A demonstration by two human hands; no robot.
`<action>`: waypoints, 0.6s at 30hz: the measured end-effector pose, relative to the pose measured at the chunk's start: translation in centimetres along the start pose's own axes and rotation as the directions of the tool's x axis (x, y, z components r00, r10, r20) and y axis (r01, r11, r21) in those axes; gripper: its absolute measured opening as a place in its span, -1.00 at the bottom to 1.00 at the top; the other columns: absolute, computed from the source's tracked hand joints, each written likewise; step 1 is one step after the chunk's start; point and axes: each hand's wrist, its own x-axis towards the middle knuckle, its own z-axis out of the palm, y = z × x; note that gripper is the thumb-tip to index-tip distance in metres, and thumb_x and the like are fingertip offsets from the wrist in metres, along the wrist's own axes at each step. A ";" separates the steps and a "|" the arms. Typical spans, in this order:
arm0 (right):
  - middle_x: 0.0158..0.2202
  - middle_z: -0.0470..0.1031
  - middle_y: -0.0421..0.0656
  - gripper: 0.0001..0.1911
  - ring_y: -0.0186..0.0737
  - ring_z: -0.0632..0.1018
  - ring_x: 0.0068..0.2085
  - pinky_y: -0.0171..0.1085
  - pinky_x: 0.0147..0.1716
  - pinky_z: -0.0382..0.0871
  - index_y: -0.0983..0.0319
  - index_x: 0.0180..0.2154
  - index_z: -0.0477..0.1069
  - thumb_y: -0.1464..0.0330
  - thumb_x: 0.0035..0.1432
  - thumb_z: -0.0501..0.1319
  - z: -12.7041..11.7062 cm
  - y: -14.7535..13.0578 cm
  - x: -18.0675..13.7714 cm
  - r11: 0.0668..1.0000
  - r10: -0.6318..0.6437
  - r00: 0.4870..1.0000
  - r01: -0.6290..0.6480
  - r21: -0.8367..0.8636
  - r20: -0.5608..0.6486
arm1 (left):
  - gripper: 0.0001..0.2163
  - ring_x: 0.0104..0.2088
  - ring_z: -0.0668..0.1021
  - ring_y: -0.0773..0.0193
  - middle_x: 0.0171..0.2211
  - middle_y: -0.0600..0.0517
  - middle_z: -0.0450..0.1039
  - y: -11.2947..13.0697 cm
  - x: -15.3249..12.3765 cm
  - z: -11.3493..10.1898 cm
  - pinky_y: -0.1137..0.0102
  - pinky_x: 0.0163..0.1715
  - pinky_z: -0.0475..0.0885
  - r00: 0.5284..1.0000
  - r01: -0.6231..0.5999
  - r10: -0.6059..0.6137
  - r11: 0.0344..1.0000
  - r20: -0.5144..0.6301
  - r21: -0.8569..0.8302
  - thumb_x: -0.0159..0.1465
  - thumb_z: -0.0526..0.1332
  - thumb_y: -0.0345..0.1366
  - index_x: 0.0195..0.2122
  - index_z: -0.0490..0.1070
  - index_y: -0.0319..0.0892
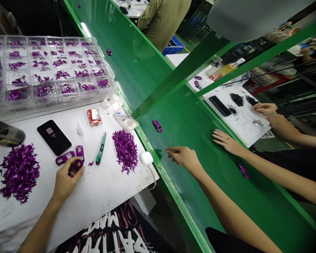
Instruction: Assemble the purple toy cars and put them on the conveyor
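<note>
My left hand is closed around a purple toy car body above the white table. Two more purple car bodies lie right beside it. My right hand is over the green conveyor belt, its fingers pinching a thin metal pick. Close to the pick's tip, a purple toy car sits on the belt. Small purple pointed pieces form a heap at the table's right side and a larger heap at the left.
A clear compartment box of purple pieces stands at the back. On the table lie a phone, a green cutter and a white charger. A co-worker's hand reaches over the belt; a green post rises beyond.
</note>
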 end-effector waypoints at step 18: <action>-0.14 0.58 -0.03 -0.69 -0.18 0.56 -0.21 -0.33 -0.46 0.21 0.23 -0.27 0.62 0.49 0.22 0.08 1.7 -2.2 -3.9 0.908 -0.209 0.930 0.070 -0.412 -0.302 | -0.63 -0.28 0.63 0.18 -0.23 0.00 0.61 0.2 -0.1 0.0 0.33 -0.27 0.56 1.000 -0.028 0.028 1.000 0.005 -0.014 0.20 0.34 -0.03 -0.03 0.50 -0.10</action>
